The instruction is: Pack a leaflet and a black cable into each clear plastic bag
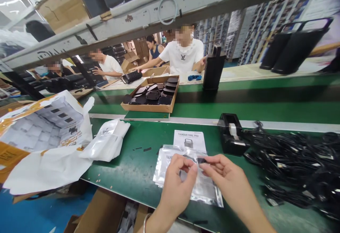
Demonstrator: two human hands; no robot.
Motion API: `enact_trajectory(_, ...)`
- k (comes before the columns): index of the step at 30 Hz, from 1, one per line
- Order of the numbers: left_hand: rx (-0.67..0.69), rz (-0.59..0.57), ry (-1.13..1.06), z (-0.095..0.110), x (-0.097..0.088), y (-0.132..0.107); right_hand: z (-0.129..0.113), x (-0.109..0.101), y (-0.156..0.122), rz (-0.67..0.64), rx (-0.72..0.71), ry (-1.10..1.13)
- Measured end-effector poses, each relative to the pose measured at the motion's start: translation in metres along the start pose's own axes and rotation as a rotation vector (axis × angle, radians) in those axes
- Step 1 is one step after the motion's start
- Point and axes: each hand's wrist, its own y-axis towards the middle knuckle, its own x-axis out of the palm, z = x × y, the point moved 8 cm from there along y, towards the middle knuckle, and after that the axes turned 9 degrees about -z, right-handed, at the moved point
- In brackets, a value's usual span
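My left hand (178,179) and my right hand (225,176) meet over a clear plastic bag (204,188) lying on the green bench. Both pinch its top edge, where a small dark piece (201,160) shows between the fingertips. Inside the bag I see a white leaflet. A second leaflet (189,140) printed "THUNDER TRAIL PRO" lies flat just behind the bag.
A black tape dispenser (231,133) stands right of the leaflet, beside a heap of black cables (294,165). Loose plastic bags (107,140) and an open carton (39,126) lie left. A cardboard tray of black discs (152,96) sits behind. Several people work across the conveyor.
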Motion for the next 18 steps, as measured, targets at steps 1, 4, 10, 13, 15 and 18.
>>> enact_trajectory(1,0.003,0.000,-0.018,0.001,0.000,0.001,-0.005,0.005,-0.001,-0.040,-0.031,-0.066)
enact_trajectory(4,0.015,0.036,-0.047,0.007,-0.005,0.004,-0.028,0.022,-0.003,-0.216,-0.162,-0.262)
enact_trajectory(10,0.103,0.135,-0.136,0.023,-0.030,0.011,-0.090,0.035,0.006,-0.379,-0.401,-0.678)
enact_trajectory(13,0.152,0.172,-0.236,0.020,-0.047,0.015,-0.128,0.036,0.014,-0.451,-0.485,-0.695)
enact_trajectory(15,0.142,0.088,-0.355,0.013,-0.048,0.021,-0.150,0.037,0.018,-0.498,-0.536,-0.657)
enact_trajectory(18,0.061,-0.130,-0.560,0.001,-0.032,0.030,-0.170,0.035,0.019,-0.546,-0.601,-0.625)
